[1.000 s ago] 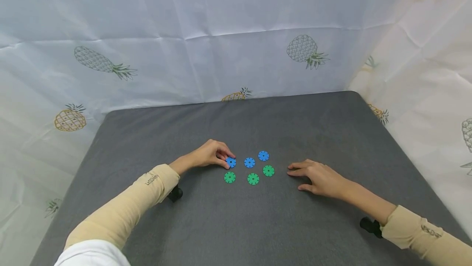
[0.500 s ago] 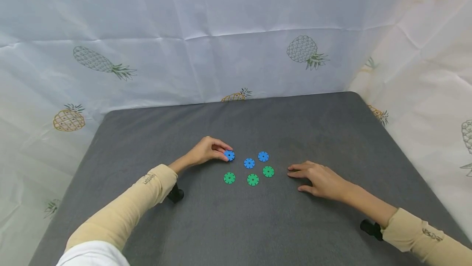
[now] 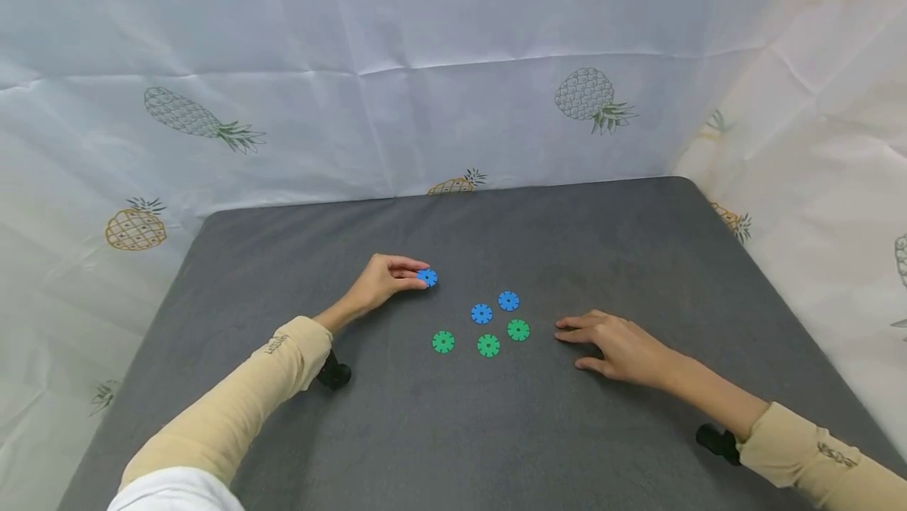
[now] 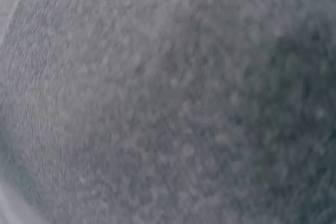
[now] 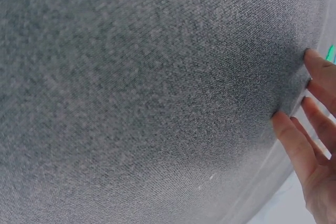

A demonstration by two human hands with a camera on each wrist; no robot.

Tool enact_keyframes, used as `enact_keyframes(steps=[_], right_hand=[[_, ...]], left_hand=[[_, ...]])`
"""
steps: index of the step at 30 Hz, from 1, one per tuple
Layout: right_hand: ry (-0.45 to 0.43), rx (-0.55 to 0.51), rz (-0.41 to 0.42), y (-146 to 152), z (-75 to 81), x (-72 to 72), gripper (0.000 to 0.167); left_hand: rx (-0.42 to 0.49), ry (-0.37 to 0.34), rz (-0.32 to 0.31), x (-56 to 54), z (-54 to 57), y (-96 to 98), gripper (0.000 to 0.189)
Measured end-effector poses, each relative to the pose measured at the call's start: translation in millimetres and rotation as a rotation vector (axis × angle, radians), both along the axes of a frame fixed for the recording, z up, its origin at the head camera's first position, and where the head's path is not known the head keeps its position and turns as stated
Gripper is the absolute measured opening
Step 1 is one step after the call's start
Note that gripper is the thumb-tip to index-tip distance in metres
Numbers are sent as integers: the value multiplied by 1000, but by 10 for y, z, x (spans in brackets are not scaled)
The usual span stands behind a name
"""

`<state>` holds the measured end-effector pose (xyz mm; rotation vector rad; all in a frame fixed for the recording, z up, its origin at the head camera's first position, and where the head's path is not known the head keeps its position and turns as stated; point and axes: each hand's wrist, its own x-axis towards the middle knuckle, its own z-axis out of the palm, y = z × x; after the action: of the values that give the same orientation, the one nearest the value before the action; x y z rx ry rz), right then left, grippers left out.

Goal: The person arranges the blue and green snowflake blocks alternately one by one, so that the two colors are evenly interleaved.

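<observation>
Above the grey tabletop (image 3: 425, 432), apparently mid-carry, pinching a blue disc (image 3: 428, 275) with left hand (image 3: 379, 281) beyond the leftmost green disc (image 3: 440, 344), with right hand (image 3: 620, 348) empty, loosely spread to that disc's right, probably needing steady placing.

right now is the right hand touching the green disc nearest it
Apart: the head view shows a strip of grey tabletop between the right hand and that green disc.

I see soft light on the table (image 3: 453, 432), warmer on the curtain (image 3: 815, 46) at the head view's two o'clock. The left wrist view is strongly blurred, darker toward three o'clock; the right one is grainy.
</observation>
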<state>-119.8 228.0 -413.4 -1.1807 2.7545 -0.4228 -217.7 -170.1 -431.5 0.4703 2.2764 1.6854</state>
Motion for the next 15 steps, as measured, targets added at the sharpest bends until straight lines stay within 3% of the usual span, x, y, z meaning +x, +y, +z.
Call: enact_keyframes(steps=[15], right_hand=[[-4,-14,5,-3,8,9,47]], left_hand=[[50,-4,200,-141,2,-228,38]])
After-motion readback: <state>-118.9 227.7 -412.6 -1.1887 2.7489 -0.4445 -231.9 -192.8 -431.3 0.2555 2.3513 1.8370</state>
